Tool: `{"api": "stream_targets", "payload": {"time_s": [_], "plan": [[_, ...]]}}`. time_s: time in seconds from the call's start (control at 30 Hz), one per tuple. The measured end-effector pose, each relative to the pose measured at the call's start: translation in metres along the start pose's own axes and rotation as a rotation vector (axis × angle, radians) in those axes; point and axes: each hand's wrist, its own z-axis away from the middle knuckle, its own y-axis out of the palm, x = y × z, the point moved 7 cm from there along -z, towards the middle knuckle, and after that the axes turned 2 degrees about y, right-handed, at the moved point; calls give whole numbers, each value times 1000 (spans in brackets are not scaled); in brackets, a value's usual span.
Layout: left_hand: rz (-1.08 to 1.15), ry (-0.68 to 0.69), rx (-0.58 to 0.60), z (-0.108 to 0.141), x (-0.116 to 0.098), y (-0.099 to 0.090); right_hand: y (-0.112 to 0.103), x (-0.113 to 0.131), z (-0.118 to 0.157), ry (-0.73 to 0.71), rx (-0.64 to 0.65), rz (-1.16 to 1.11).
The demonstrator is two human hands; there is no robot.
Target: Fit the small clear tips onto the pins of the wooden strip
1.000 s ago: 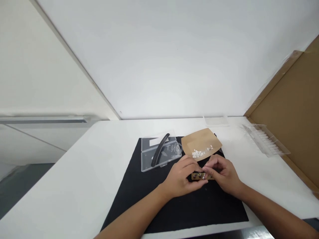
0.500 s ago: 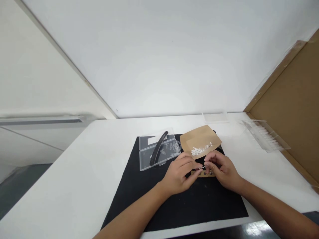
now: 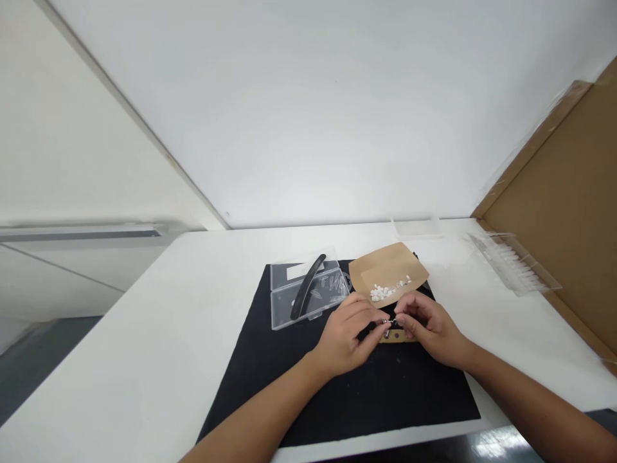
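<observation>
My left hand [image 3: 348, 335] pinches a small shiny metal pin [image 3: 389, 321] between thumb and fingertips, above the black mat. Facing it closely, my right hand [image 3: 432, 329] has its thumb and forefinger pressed together at the pin's other end; whatever small bit it grips is too small to name. Under the fingertips lies a tan strip [image 3: 403, 337] with dark round spots and a small metal piece on it, partly covered by my right hand. Just beyond the hands, a brown paper sheet [image 3: 385, 262] bears a cluster of small white bits [image 3: 380, 293].
Left of the paper, an open clear plastic case [image 3: 279, 310] contains clear nail tips, with a curved black nail file [image 3: 307, 287] lying across it. A black mat [image 3: 376, 402] covers part of the white table [image 3: 144, 334]. Clear trays [image 3: 511, 262] stand at right by a cardboard panel [image 3: 563, 186].
My left fingers have lifted and opened slightly, showing more of the metal pin and the strip beneath. Both hands otherwise stay nearly in place.
</observation>
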Motion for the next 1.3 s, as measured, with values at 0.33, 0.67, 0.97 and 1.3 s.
{"api": "stream_targets", "payload": {"time_s": [0.33, 0.67, 0.97, 1.3], "plan": [[3, -35, -30, -6, 1, -8, -2, 6, 0, -10, 0, 23], [-39, 51, 12, -3, 2, -3, 1, 14, -4, -106, 41, 90], [-49, 94, 54, -1, 0, -2, -3, 13, -6, -129, -5, 121], [-60, 43, 23, -3, -5, 2, -3, 7, -12, -25, 98, 70]]}}
